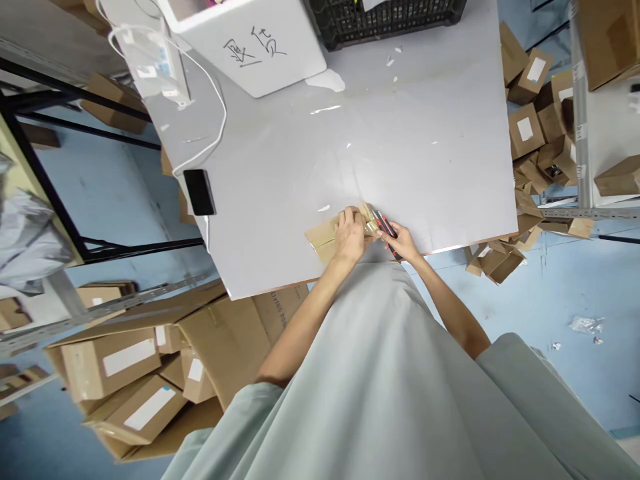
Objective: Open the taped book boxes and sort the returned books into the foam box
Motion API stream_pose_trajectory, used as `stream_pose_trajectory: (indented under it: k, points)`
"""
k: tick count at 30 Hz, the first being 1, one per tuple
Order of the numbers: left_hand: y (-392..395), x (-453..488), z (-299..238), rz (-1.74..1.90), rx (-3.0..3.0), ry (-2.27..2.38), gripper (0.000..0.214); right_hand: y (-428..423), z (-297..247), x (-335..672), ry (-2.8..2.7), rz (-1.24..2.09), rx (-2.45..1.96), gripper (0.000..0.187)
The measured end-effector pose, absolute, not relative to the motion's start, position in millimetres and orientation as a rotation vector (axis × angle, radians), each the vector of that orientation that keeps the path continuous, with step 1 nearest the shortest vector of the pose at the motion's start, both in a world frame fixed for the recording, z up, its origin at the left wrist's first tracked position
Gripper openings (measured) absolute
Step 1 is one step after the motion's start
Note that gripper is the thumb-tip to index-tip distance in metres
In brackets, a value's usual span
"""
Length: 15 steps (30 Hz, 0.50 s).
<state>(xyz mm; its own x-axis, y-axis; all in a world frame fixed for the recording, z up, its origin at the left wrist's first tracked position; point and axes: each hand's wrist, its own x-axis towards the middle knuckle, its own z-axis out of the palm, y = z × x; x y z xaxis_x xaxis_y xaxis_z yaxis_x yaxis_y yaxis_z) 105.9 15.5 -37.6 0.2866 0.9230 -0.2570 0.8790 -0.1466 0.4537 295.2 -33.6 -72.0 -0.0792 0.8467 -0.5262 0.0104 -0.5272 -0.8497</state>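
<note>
My left hand [350, 235] rests with curled fingers on a small, flat piece of brown cardboard [323, 241] near the table's front edge. Shiny clear tape or wrapping [371, 223] shows at the right end of the cardboard, between my hands. My right hand [404, 244] is closed around a slim red-and-black tool [386, 227]; its upper end points up and left, against the shiny part. Exactly what kind of tool it is cannot be made out. The fingertips of my left hand are partly hidden.
On the grey table [425, 133], a black phone [199, 192] lies at left on a white cable. A white box [250, 53] and a black crate [390, 27] stand at the back. Cardboard boxes fill a large carton [240, 330] at lower left; more [525, 130] are piled at right.
</note>
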Motion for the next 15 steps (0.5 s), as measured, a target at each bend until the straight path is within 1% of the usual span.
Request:
stream_pose_trajectory:
  k: [4,9,11,15]
  points:
    - [15.8,101.9,-35.3,0.152,2.059,1.568,0.036,-30.2,-72.1,312.0,-1.114,1.626,-1.619,0.058]
    - [0.4,101.8,-32.6,0.241,2.049,1.535,0.031,-23.9,-63.0,339.6,-1.465,1.455,-1.753,0.043]
    - [-4.6,105.3,-32.4,0.254,2.045,1.540,0.033,-21.9,-61.5,339.1,-1.428,1.455,-1.776,0.043]
    - [-2.4,98.3,-32.4,0.338,2.014,1.501,0.038,-24.7,-67.9,315.7,-1.035,1.578,-1.700,0.053]
